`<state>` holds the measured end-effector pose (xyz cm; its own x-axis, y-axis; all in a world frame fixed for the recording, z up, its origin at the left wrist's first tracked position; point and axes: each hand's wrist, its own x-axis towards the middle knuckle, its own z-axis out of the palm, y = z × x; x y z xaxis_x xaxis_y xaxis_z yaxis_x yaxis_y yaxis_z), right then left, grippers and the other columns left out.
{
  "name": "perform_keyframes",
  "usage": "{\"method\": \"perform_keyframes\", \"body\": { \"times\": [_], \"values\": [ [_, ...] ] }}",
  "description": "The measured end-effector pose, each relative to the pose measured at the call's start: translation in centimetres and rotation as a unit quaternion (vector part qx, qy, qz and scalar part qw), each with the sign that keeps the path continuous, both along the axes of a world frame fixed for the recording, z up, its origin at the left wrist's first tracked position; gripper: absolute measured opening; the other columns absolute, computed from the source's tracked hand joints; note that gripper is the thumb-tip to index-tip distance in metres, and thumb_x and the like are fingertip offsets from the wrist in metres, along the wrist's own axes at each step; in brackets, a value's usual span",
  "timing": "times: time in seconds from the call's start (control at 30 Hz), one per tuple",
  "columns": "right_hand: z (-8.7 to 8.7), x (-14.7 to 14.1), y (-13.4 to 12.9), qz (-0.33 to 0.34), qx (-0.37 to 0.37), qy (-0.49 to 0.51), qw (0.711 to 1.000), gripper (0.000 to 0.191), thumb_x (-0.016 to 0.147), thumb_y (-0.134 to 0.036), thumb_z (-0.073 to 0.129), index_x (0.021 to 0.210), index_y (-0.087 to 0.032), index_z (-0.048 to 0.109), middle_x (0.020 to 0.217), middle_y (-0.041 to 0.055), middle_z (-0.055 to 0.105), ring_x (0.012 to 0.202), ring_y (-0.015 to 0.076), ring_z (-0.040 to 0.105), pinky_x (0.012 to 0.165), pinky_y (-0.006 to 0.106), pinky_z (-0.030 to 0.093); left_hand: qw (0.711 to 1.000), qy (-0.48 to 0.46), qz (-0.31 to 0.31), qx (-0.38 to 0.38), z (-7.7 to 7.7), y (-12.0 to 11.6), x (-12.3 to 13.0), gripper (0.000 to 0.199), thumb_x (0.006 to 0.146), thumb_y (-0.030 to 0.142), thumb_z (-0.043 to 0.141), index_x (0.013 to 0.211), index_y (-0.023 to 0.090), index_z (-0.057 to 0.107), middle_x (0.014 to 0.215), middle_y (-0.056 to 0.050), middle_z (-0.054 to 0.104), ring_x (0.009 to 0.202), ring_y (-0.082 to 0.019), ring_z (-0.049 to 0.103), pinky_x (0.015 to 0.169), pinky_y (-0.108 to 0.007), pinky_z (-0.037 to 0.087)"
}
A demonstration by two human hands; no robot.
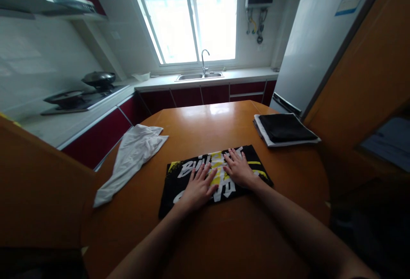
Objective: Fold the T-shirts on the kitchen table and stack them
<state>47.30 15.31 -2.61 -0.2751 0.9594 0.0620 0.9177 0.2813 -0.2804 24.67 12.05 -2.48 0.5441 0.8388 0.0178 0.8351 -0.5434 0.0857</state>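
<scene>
A black T-shirt (169,189) with white lettering and yellow patches lies folded into a flat rectangle on the wooden table (205,129), near its front. My left hand (199,187) rests flat on the middle of the print, fingers spread. Just to its right, my right hand (239,169) also lies palm down on the shirt, its fingers apart. Neither hand grips the cloth. Under my palms part of the lettering is hidden.
A crumpled white garment (131,155) lies at the table's left edge. On the right is a stack of folded clothes (285,129), black on top. Beyond the table are a counter with a sink (191,77), a stove with pans (99,79) and a refrigerator (307,44).
</scene>
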Motion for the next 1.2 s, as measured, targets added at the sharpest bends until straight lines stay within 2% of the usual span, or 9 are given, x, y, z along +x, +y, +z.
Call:
{"method": "perform_keyframes", "body": {
  "times": [0.4, 0.73, 0.9, 0.97, 1.07, 1.13, 1.2],
  "values": [
    [0.1, 0.1, -0.1, -0.003, -0.007, 0.016, 1.000, 0.059, 0.101, -0.046, 0.039, 0.153, -0.017, 0.039, 0.166, 0.0146, 0.018, 0.154, 0.0273, 0.011, 0.120, 0.057, 0.006, 1.000, -0.023, 0.004, -0.017, 0.0, 0.1, -0.2, 0.058, 0.101, 0.052, 0.040, 0.155, 0.032, 0.035, 0.165, -0.007, 0.023, 0.153, -0.031, 0.012, 0.121, -0.057, 0.010],
    [-0.1, 0.3, 0.3, -0.021, 0.061, 0.070, 0.995, 0.050, 0.100, -0.035, 0.042, 0.145, -0.015, 0.050, 0.161, 0.0145, 0.033, 0.150, 0.0245, 0.024, 0.122, 0.048, 0.013, 0.998, -0.048, 0.005, -0.040, 0.2, 0.2, -0.2, 0.059, 0.101, 0.056, 0.038, 0.154, 0.031, 0.037, 0.165, -0.008, 0.022, 0.154, -0.032, 0.011, 0.121, -0.059, 0.008],
    [-0.4, 0.2, 0.2, -0.028, 0.046, 0.051, 0.997, 0.052, 0.099, -0.035, 0.044, 0.146, -0.013, 0.049, 0.160, 0.0159, 0.034, 0.149, 0.0271, 0.026, 0.121, 0.047, 0.016, 0.996, -0.075, 0.016, -0.040, 0.2, 0.2, 0.1, 0.058, 0.102, 0.055, 0.033, 0.155, 0.030, 0.035, 0.165, -0.008, 0.023, 0.153, -0.032, 0.012, 0.120, -0.059, 0.012],
    [-0.3, 0.1, 0.1, -0.030, 0.040, 0.044, 0.998, 0.052, 0.099, -0.036, 0.044, 0.145, -0.013, 0.049, 0.160, 0.0164, 0.033, 0.150, 0.0276, 0.026, 0.121, 0.047, 0.016, 0.994, -0.103, 0.020, -0.037, 0.7, 0.4, 0.0, 0.058, 0.102, 0.054, 0.035, 0.153, 0.027, 0.040, 0.164, -0.010, 0.028, 0.152, -0.032, 0.019, 0.120, -0.057, 0.017],
    [-0.1, 0.1, -0.1, -0.033, 0.032, 0.041, 0.998, 0.052, 0.099, -0.035, 0.044, 0.145, -0.013, 0.050, 0.160, 0.0161, 0.033, 0.150, 0.0273, 0.026, 0.121, 0.047, 0.015, 0.985, -0.168, 0.038, -0.010, 2.1, 1.3, -1.6, 0.050, 0.102, 0.045, 0.039, 0.144, 0.020, 0.051, 0.151, -0.012, 0.047, 0.141, -0.027, 0.041, 0.118, -0.044, 0.030],
    [0.0, 0.1, -0.2, -0.033, 0.032, 0.040, 0.998, 0.052, 0.099, -0.034, 0.043, 0.146, -0.014, 0.049, 0.161, 0.0156, 0.033, 0.150, 0.0272, 0.025, 0.121, 0.047, 0.015, 0.977, -0.191, 0.094, 0.022, 3.3, 2.4, -3.9, 0.042, 0.100, 0.038, 0.042, 0.132, 0.018, 0.060, 0.134, -0.012, 0.059, 0.126, -0.025, 0.054, 0.111, -0.038, 0.039],
    [0.1, 0.2, -0.3, -0.032, 0.030, 0.039, 0.998, 0.051, 0.099, -0.034, 0.043, 0.146, -0.013, 0.049, 0.161, 0.0157, 0.032, 0.150, 0.0270, 0.025, 0.121, 0.047, 0.015, 0.964, -0.181, 0.193, 0.031, 4.1, 3.5, -7.1, 0.032, 0.096, 0.034, 0.048, 0.117, 0.017, 0.066, 0.119, -0.013, 0.063, 0.113, -0.026, 0.059, 0.102, -0.037, 0.044]
  ]
}}
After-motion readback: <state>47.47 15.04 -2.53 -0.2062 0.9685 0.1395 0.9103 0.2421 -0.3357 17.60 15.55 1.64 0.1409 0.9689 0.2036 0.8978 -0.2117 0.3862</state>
